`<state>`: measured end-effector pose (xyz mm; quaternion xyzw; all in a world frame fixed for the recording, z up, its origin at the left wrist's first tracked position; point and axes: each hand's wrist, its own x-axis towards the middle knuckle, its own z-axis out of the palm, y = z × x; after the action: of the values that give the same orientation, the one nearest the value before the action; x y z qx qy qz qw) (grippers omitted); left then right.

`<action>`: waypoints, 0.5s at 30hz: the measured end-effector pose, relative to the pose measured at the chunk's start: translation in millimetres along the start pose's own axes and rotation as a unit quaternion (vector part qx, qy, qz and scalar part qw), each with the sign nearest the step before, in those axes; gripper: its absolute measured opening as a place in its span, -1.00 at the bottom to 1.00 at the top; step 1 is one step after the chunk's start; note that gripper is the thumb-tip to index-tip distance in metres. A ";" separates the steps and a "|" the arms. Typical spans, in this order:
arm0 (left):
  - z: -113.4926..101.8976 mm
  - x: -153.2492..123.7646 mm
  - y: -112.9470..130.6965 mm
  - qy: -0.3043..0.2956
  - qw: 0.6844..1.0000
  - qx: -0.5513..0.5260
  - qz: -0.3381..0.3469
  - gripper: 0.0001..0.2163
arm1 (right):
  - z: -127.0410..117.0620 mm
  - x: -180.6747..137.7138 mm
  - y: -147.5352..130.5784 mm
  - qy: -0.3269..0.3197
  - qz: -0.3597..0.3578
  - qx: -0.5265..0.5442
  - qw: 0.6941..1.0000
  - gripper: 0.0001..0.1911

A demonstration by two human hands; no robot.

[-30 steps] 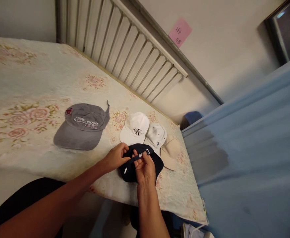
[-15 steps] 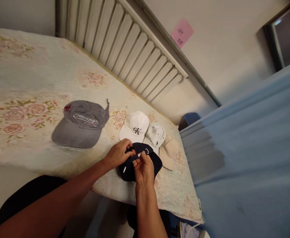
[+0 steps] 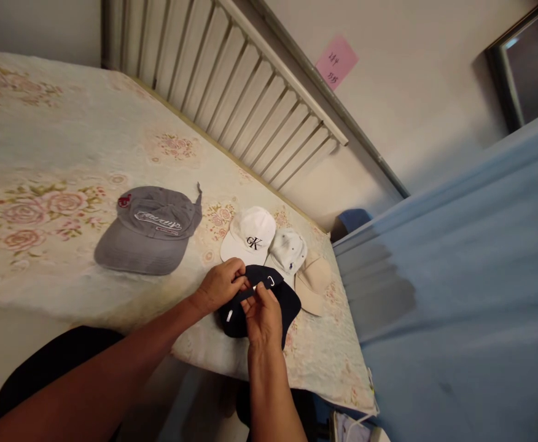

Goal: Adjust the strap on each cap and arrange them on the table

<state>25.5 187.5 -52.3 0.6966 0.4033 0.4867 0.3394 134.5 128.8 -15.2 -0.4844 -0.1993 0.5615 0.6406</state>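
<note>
A black cap is between my hands near the front edge of the bed, its back strap and a small metal buckle showing. My left hand is closed on the cap's edge by the strap, its fingertips partly hidden. Thumb and fingers of my right hand pinch the strap a little below the buckle. Just behind lies a white cap with black letters. Beside it are a pale grey-white cap and a beige cap. To the left rests a grey cap with white script.
The caps lie on a floral bedsheet. A metal rail runs along the far side. On the right hangs a blue curtain. A pink paper is stuck to the wall.
My right hand has shifted slightly left and away from the buckle, along with the strap pinched in it. The left hand keeps its hold; the other caps lie unmoved.
</note>
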 end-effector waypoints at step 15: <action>2.4 0.7 -3.1 0.006 1.000 0.000 -0.008 -0.90 | -2.2 -5.5 8.3 -0.003 -0.070 -0.086 0.994 -0.67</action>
<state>27.2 189.3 -55.4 0.6904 0.4107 0.4887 0.3405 130.3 122.1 -21.7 -0.5206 -0.2824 0.4978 0.6336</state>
